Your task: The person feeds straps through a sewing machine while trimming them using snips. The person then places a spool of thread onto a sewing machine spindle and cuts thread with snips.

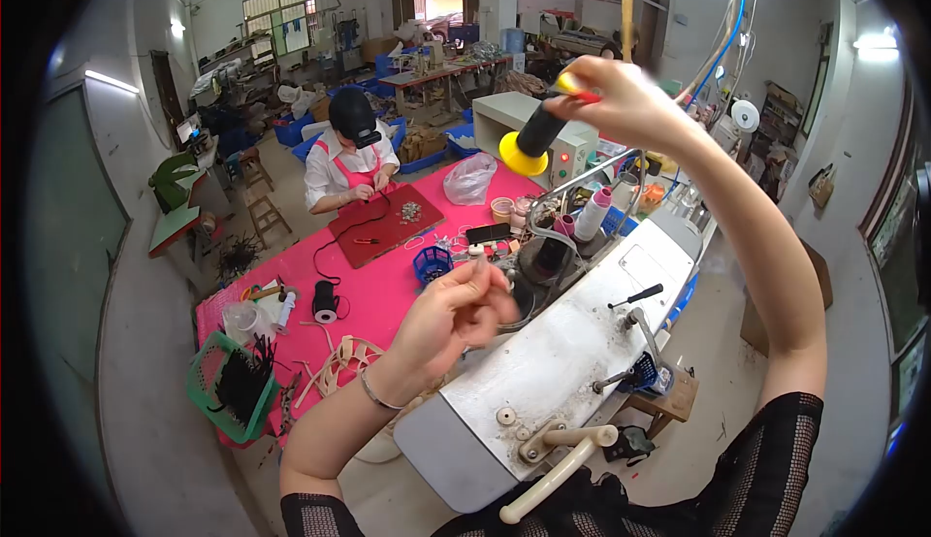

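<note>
My right hand (621, 100) is raised high, its fingers closed around the top of a cone of black thread (540, 132). The cone tilts, and its yellow flared base points down and left. Something small and red shows by the fingers. Lower down, my left hand (456, 309) has thumb and forefinger pinched together; what they hold, if anything, is too small to make out. It hovers above the edge of a white machine (553, 372) and the pink table (378, 304). A blue basket (432, 263) stands just behind it.
Thread cones (593, 215) and a bent metal tube crowd the machine's far side. Across the table a person (351, 163) works at a red mat (393, 231). A green basket (208, 382) is at left; a cream handle (558, 479) sticks up nearest me.
</note>
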Action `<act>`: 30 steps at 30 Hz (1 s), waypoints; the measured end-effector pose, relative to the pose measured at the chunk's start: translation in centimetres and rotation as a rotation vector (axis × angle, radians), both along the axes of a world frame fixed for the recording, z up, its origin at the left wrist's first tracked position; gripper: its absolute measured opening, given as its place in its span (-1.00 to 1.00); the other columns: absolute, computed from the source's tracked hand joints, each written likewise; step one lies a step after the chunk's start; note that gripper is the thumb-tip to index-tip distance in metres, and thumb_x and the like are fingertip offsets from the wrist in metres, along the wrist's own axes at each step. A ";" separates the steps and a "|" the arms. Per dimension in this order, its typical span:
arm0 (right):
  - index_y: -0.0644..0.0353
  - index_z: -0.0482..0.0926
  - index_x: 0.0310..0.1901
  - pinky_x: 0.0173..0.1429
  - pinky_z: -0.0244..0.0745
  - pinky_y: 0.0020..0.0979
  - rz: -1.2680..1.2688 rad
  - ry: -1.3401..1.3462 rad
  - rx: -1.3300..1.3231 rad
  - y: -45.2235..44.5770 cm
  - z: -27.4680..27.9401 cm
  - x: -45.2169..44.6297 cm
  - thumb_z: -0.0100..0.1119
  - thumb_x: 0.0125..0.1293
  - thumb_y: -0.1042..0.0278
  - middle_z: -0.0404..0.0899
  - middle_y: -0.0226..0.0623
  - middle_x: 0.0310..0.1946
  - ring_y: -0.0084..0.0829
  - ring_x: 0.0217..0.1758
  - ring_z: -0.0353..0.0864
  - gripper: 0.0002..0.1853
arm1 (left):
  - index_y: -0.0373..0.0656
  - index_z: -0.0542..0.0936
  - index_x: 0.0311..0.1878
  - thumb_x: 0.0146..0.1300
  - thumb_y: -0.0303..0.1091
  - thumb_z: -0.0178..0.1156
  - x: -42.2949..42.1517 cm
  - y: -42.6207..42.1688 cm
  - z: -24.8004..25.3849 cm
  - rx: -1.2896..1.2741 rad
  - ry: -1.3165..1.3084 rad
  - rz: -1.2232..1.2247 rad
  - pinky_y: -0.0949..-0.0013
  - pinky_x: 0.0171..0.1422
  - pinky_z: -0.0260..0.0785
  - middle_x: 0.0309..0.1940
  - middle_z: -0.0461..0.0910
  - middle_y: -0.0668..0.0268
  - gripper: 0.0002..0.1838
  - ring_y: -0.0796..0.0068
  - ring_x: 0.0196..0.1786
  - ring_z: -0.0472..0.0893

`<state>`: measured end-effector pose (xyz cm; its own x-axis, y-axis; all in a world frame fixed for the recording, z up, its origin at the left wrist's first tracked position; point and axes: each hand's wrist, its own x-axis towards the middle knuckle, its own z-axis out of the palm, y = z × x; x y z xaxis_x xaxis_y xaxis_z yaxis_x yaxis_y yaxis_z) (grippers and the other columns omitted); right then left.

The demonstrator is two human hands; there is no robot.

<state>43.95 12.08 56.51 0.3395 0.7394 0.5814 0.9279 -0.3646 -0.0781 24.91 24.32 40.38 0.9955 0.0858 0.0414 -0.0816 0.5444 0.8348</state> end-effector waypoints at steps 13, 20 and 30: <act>0.20 0.62 -0.51 -0.42 0.39 -0.44 0.061 0.158 -0.855 9.0 -5.2 1.0 0.24 -0.09 -0.13 0.58 -0.34 -0.62 -0.45 -0.54 0.52 -0.54 | -0.19 0.43 -0.39 0.34 -0.15 -0.11 -0.1 2.1 3.3 0.428 -0.094 0.386 0.65 -0.62 -0.22 -0.77 0.12 0.59 -0.68 0.83 -0.71 -0.01; 0.27 0.58 -0.56 -0.49 0.33 -0.35 0.174 0.060 -0.918 8.5 -6.0 0.4 0.16 -0.03 -0.26 0.52 -0.25 -0.66 -0.37 -0.60 0.47 -0.41 | -0.23 0.47 -0.43 0.32 -0.15 -0.08 0.3 1.6 4.1 0.639 -0.115 0.439 0.65 -0.60 -0.21 -0.77 0.14 0.60 -0.65 0.83 -0.69 0.01; 0.23 0.56 -0.19 -0.68 -0.15 -0.60 0.411 1.173 -0.249 3.5 -3.6 -8.0 -0.07 0.20 -0.24 0.19 -0.60 -0.78 -0.74 -0.78 0.05 -0.41 | -0.23 0.47 -0.36 0.32 -0.19 -0.07 -1.1 4.1 7.1 0.612 -0.245 0.513 0.65 -0.62 -0.19 -0.74 0.14 0.58 -0.70 0.83 -0.69 0.03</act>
